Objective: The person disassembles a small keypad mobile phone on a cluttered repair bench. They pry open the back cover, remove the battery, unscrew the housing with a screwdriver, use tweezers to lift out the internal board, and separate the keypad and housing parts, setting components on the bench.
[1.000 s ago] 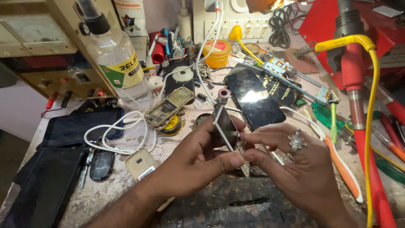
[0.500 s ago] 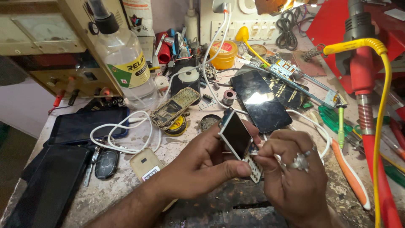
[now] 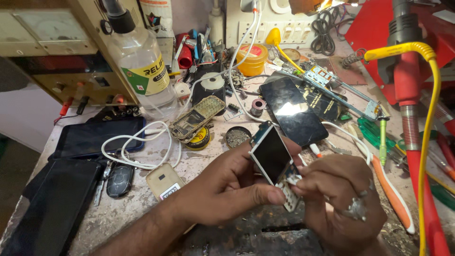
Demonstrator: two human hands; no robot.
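Keypad phone [image 3: 274, 159], slim, glossy dark screen, pale rubbery keys: left hand [image 3: 222, 187] clamps its edges; right hand [image 3: 341, 199] apparently pinches keypad end.

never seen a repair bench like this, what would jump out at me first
First, the two hands low in the middle: the left hand grips a small keypad phone with a dark screen, while the right hand works at its keypad end. Next, the clear plastic bottle with a yellow label stands tall at upper left, and a red tool with a yellow cable fills the right edge.
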